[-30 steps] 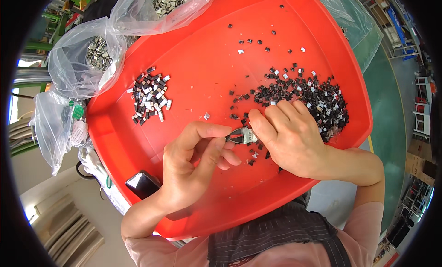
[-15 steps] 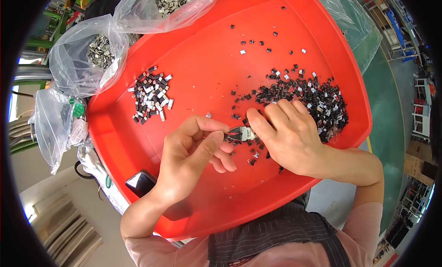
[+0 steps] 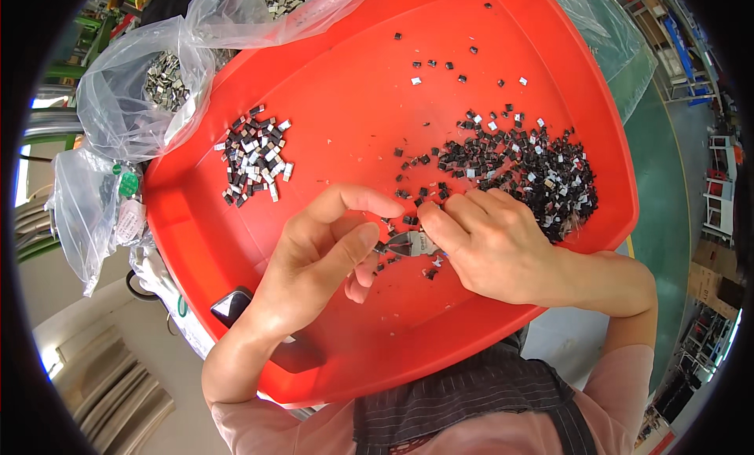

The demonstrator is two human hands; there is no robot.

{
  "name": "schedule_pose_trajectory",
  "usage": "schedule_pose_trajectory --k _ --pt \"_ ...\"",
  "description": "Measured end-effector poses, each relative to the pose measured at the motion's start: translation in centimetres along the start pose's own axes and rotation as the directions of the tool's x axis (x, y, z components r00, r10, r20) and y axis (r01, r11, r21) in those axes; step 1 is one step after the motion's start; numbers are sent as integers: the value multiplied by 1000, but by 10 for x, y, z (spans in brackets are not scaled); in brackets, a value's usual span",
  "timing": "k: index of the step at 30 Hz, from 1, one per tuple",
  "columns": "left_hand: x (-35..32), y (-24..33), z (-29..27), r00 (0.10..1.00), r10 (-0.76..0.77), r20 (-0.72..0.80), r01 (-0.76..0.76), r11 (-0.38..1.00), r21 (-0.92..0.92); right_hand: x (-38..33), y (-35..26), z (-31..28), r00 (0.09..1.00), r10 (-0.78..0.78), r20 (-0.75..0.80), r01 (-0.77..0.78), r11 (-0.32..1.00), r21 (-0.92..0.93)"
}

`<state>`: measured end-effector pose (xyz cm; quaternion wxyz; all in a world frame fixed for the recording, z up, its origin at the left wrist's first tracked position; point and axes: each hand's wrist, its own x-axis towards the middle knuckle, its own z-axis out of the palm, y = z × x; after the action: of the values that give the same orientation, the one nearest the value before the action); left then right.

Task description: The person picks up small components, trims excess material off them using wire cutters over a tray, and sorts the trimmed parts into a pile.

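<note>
My right hand (image 3: 499,247) is closed around a small pair of nippers (image 3: 410,244), whose metal jaws point left toward my other hand. Thumb and curled fingers of my left hand (image 3: 322,255) close on a small black piece (image 3: 380,248) at the tips of the jaws; its index finger is raised apart from the thumb. Both hands are above a large red tray (image 3: 338,117). Beside and beyond my right hand spreads a heap of tiny black and silver pieces (image 3: 542,172). A smaller pile of longer black-and-silver pieces (image 3: 255,158) lies at the left.
Clear plastic bags (image 3: 118,102) holding small metal parts (image 3: 166,82) stand at the tray's far left edge. A dark glossy rectangular object (image 3: 232,306) is at the tray's left side, near my left wrist. Several loose pieces (image 3: 432,63) are scattered toward the far side.
My left index finger has lifted away from the thumb, and the left hand has shifted slightly left. The nippers' jaws have dipped a little toward me. My right hand still grips them.
</note>
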<state>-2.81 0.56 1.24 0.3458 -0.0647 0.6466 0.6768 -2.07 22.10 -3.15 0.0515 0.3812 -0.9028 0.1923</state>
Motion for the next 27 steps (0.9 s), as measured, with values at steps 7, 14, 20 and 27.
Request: schedule_pose_trajectory --k 7,14,20,27 --pt "-4 -18 1 969 248 12 -246 965 -93 9 -6 -23 896 100 433 -352 755 553" --pt "0 -1 -1 999 -31 45 38 988 -151 4 3 -8 997 26 74 -35 991 126" --pt "4 2 -7 988 -61 144 91 974 -209 6 3 -10 996 5 89 -7 1000 27" --pt "2 2 -7 987 -75 142 97 983 -153 7 2 -12 999 -4 36 3 999 47"
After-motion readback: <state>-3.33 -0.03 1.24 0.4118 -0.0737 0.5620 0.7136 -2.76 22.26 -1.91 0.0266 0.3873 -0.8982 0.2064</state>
